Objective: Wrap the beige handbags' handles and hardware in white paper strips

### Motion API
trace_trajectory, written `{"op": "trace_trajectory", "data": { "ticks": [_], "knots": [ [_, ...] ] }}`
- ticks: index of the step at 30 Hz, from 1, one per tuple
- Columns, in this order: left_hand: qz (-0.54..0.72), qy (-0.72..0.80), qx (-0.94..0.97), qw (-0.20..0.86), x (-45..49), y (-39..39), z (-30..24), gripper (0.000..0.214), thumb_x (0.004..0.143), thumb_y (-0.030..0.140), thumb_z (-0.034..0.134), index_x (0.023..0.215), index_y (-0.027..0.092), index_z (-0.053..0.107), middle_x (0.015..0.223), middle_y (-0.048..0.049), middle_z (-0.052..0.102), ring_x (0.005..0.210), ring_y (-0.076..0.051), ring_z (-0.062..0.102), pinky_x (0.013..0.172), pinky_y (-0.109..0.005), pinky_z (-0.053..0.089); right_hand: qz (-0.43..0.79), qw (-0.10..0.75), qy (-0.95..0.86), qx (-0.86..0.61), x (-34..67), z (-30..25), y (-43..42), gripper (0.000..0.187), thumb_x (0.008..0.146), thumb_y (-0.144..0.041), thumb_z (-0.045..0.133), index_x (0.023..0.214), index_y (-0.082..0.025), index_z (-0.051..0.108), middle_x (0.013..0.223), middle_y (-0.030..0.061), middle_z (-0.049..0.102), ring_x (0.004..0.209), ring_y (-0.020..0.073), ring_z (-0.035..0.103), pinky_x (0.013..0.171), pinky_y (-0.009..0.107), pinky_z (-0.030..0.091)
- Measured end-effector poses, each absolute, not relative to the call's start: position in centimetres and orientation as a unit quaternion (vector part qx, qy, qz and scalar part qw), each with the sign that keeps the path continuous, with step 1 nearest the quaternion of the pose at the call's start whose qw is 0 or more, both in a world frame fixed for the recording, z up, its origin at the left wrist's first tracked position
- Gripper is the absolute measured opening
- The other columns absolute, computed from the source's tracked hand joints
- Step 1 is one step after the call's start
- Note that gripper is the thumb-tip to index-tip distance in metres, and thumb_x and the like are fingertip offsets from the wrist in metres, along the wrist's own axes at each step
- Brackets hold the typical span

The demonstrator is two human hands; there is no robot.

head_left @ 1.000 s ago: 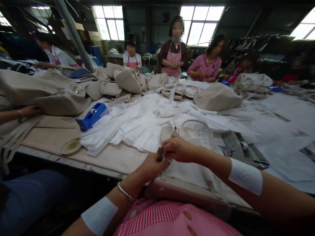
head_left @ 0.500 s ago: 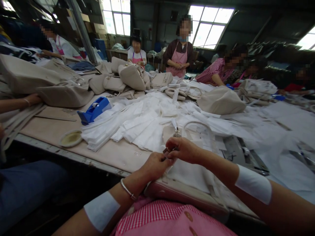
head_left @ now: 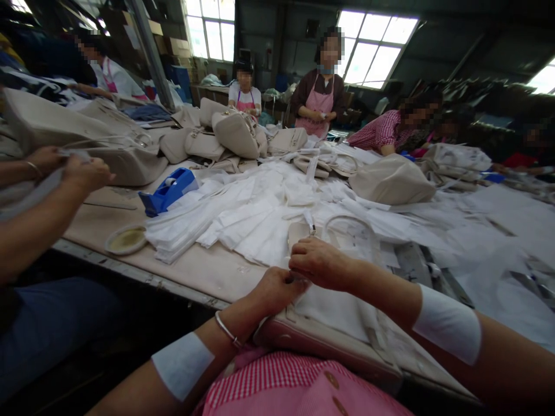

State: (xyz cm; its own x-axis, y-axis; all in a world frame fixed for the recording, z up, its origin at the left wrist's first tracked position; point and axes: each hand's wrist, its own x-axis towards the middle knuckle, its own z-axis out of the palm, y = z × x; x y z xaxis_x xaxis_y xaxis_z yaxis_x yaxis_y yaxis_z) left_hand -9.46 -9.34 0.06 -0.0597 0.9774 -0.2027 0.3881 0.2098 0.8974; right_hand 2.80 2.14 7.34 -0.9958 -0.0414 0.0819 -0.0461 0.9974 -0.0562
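Both hands meet, grip unclear, above a bag, with tabletop edge showing to their left.

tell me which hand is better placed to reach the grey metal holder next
Probably the right hand: it is nearer the grey metal holder, while the left hand would likely have to reach past the right.

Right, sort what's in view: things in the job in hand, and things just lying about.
In the job, it seems:
pale bag, under left hand and right hand

Apparently lying about:
blue tape dispenser
round dish
strewn white sheets
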Motion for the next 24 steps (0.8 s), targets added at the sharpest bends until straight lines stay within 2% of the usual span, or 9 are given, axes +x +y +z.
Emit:
{"op": "trace_trajectory", "data": {
  "ticks": [4,8,13,17,20,24],
  "knots": [
    [0.345,0.641,0.527,0.438,-9.5,-9.3,0.0,0.046,0.078,0.053,0.057,0.053,0.015,0.052,0.053,0.0047,0.036,0.055,-0.010,0.033,0.050,-0.025,0.024,0.053,0.057,-0.996,0.041,3.4,7.1,2.4,0.024,0.094,-0.023,0.052,0.078,-0.015,0.067,0.079,0.0074,0.061,0.072,0.0159,0.051,0.071,0.030,0.036],
    [0.343,0.639,0.533,0.436,-9.4,-9.3,0.1,0.046,0.080,0.053,0.055,0.054,0.015,0.053,0.053,0.0047,0.035,0.055,-0.010,0.033,0.050,-0.025,0.024,0.037,0.049,-0.997,0.040,3.5,7.4,2.7,0.029,0.095,-0.027,0.051,0.074,-0.015,0.066,0.078,0.0073,0.061,0.072,0.0160,0.050,0.070,0.031,0.035],
    [0.329,0.653,0.534,0.426,-9.4,-9.1,0.0,0.046,0.079,0.052,0.055,0.052,0.015,0.052,0.052,0.0046,0.036,0.055,-0.009,0.032,0.049,-0.025,0.022,-0.011,0.039,-0.996,0.081,3.4,6.9,2.5,0.017,0.090,-0.016,0.054,0.075,-0.015,0.062,0.077,0.0054,0.060,0.073,0.0174,0.046,0.069,0.032,0.032],
    [0.329,0.654,0.543,0.413,-9.5,-8.9,-0.4,0.038,0.079,0.043,0.055,0.056,0.013,0.060,0.053,0.0035,0.041,0.056,-0.010,0.038,0.051,-0.025,0.026,-0.032,0.059,-0.993,0.101,4.0,6.3,2.0,0.015,0.091,-0.017,0.053,0.077,-0.016,0.061,0.076,0.0050,0.059,0.074,0.0190,0.044,0.069,0.034,0.030],
    [0.334,0.645,0.548,0.415,-9.6,-8.8,-0.7,0.036,0.078,0.042,0.055,0.060,0.012,0.063,0.056,0.0028,0.046,0.058,-0.011,0.042,0.053,-0.024,0.029,-0.010,0.028,-0.993,0.118,4.6,6.7,1.9,0.016,0.092,-0.017,0.051,0.080,-0.016,0.062,0.082,0.0064,0.061,0.078,0.0194,0.045,0.073,0.035,0.032],
    [0.318,0.655,0.545,0.416,-9.6,-8.8,-0.7,0.042,0.078,0.050,0.055,0.057,0.013,0.060,0.053,0.0035,0.042,0.056,-0.011,0.039,0.051,-0.025,0.026,0.084,0.004,-0.992,0.097,4.5,7.5,2.4,0.016,0.091,-0.018,0.054,0.082,-0.015,0.066,0.084,0.0073,0.064,0.081,0.0176,0.050,0.078,0.032,0.036]
  ]
}}
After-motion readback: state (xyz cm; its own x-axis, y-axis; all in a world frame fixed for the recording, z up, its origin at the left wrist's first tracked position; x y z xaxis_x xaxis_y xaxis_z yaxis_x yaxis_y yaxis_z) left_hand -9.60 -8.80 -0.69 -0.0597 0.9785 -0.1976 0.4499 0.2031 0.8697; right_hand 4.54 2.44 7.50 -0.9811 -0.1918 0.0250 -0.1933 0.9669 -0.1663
